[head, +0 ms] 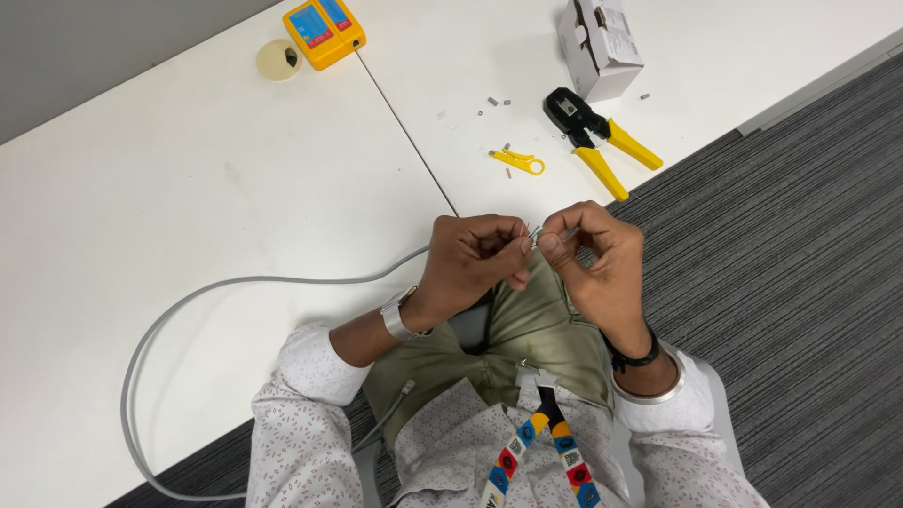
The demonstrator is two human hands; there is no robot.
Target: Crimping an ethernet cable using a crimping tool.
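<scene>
My left hand [475,259] and my right hand [593,259] meet over my lap at the white table's edge, fingertips pinched together on the stripped end of a grey cable [235,282]. Thin coloured wires [534,235] stick out between the fingertips. The cable runs from my left hand, loops across the table to the left and comes back down past my left sleeve. A small clear plug may sit in my right fingers, but it is too small to tell.
On the white table [188,188] lie a black and yellow crimping tool [593,136], a small yellow stripper [517,160], a white cardboard box [602,38], a yellow cable tester [324,28], a round cream disc [278,58] and several tiny cable scraps. Grey carpet lies to the right.
</scene>
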